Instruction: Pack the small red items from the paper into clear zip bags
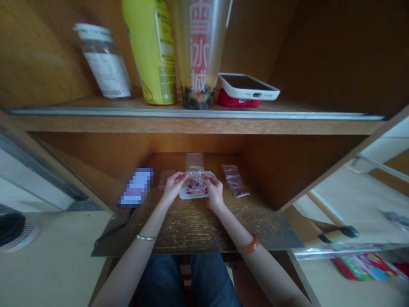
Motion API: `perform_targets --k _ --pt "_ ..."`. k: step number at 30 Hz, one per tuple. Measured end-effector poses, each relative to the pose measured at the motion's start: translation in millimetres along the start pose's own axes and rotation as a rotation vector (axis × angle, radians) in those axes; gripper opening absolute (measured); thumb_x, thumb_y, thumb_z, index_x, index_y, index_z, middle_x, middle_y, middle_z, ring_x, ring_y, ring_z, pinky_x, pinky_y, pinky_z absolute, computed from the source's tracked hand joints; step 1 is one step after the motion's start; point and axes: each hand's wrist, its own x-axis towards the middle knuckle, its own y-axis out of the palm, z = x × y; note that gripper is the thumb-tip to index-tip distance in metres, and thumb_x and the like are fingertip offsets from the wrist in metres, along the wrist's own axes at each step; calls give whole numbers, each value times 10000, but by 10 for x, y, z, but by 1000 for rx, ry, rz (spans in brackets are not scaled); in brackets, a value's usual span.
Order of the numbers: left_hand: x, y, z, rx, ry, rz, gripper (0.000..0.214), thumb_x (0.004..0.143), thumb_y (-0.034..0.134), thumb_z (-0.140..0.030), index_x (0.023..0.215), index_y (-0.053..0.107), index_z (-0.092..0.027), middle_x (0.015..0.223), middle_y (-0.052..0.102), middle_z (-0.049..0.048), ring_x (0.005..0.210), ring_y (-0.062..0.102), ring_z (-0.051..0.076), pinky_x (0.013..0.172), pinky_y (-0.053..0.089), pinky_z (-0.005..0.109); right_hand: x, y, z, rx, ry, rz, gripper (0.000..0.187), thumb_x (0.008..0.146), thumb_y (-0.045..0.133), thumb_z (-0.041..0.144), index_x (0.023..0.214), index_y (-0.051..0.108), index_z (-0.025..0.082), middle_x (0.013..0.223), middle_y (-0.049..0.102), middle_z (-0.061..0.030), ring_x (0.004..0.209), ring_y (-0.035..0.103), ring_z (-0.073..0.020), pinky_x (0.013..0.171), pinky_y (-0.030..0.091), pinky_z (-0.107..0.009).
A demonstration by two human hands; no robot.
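Observation:
My left hand [173,184] and my right hand [213,188] meet over a small clear plastic bag [193,188] with pink and dark bits inside, lying on the wooden desk [194,226]. Both hands pinch the bag's upper edge, fingers closed on it. A silver bangle circles my left wrist and an orange bangle my right wrist. Another empty clear bag [194,162] lies just behind the one held.
A stack of small clear bags [234,180] lies right of my hands; a blurred-out flat thing [136,192] lies left. The shelf [198,114] above carries a jar [105,61], a yellow bottle [152,51], a drink cup [200,51] and a phone [247,87].

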Motion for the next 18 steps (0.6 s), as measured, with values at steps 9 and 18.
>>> perform_targets --k 9,18 --pt "-18 -2 -5 36 50 20 323 623 754 -473 712 670 -173 726 667 26 724 617 169 730 463 272 16 3 -42 20 -17 16 299 669 648 446 782 615 172 658 608 -16 514 486 -116 456 356 -229" --pt "-41 70 -61 -49 -79 63 311 584 793 -421 712 658 -171 730 677 32 693 637 183 698 502 299 24 -7 -10 11 17 -3 309 652 659 451 770 636 167 677 637 -33 545 530 -134 456 381 -236"
